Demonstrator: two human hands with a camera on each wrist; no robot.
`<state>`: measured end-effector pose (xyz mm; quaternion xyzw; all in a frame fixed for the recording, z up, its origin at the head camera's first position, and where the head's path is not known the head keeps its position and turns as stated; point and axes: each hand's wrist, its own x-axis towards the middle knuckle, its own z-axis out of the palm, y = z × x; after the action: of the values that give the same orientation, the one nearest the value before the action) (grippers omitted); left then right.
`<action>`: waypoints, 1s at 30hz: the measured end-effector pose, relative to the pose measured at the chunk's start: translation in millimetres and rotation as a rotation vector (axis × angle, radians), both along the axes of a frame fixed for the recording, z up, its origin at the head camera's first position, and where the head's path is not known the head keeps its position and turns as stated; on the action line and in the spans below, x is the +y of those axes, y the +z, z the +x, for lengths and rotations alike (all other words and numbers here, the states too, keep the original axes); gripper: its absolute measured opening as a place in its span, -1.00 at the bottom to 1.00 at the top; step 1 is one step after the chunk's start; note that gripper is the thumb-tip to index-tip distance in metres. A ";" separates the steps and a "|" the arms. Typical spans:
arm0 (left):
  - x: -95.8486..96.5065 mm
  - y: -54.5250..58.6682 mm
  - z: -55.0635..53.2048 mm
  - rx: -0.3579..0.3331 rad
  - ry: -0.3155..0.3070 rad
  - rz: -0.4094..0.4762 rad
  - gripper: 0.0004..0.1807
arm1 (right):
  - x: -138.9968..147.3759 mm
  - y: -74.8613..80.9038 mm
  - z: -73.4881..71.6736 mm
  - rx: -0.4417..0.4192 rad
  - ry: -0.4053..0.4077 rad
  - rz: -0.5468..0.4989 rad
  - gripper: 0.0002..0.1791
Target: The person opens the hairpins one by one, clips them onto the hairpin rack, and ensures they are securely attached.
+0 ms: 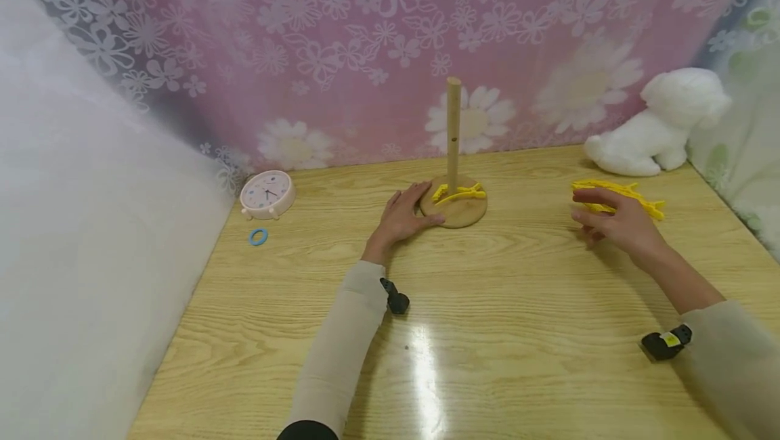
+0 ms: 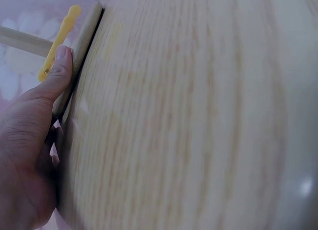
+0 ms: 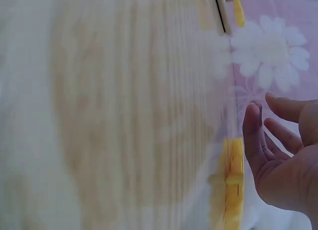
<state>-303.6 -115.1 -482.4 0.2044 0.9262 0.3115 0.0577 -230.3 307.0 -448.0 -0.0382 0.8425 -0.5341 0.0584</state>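
A wooden stand, a round base (image 1: 458, 216) with an upright post (image 1: 453, 128), stands near the back of the table. My left hand (image 1: 405, 215) holds the base at its left edge, the thumb on the near rim and the fingers spread round the far side. On the base, about the post's foot, lies a slim yellow piece (image 1: 470, 193); the left wrist view shows it just beyond the thumb (image 2: 58, 73). Several more yellow pieces (image 1: 655, 210) with forked ends lie in a bunch at the right. Just over them hovers my right hand (image 1: 621, 223), fingers loosely bent and nothing between them.
A pink alarm clock (image 1: 267, 194) stands at the back left, a small blue ring (image 1: 258, 237) in front of it. A white plush dog (image 1: 661, 122) sits at the back right corner. Floral cloth (image 1: 341, 88) hangs behind the wood-grain table (image 1: 500, 304).
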 end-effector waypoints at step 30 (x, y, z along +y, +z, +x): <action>0.1 -0.8 -0.7 0.015 0.000 -0.021 0.04 | 47.7 -8.3 27.0 -0.083 -0.104 0.198 -0.43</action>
<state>-304.3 -115.0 -483.2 0.2061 0.9298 0.3004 0.0529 -203.3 354.7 -456.3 0.0336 0.8889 -0.4516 0.0691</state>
